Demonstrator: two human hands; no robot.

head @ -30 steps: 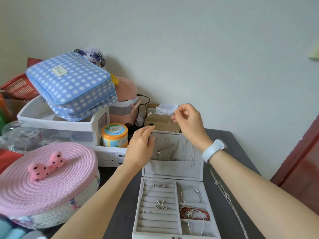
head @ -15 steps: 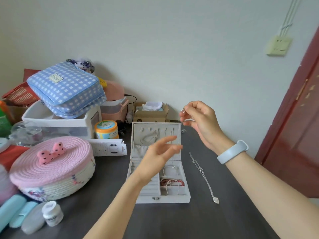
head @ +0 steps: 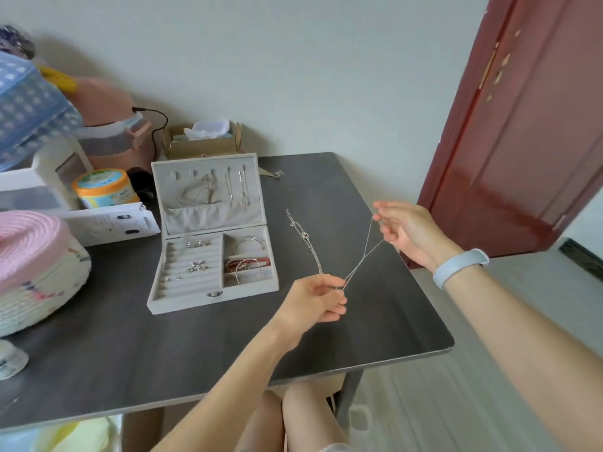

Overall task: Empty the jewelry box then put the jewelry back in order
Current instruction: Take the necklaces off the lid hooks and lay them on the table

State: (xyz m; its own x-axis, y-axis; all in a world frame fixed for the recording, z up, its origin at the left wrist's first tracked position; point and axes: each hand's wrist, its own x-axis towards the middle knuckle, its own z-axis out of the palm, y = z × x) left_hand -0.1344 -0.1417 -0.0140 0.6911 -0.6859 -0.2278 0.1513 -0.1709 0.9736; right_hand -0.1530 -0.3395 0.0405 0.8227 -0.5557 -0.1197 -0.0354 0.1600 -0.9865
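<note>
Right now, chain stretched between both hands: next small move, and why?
Probably lower the chain onto the table beside the other necklace. Left hand and right hand pinch it above bare tabletop, and the box still holds jewelry.

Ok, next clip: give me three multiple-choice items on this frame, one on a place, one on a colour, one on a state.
1. Where does the second necklace lie?
A. on the table right of the jewelry box
B. inside the box
C. on the pink basket

2. What colour is the wristband?
A. red
B. light blue
C. black

3. How is the jewelry box standing?
A. closed
B. upside down
C. open, lid upright

Answers: 1 A, it rests on the dark table beside the box. 2 B, pale blue on the right wrist. 3 C, lid raised, compartments showing.
</note>
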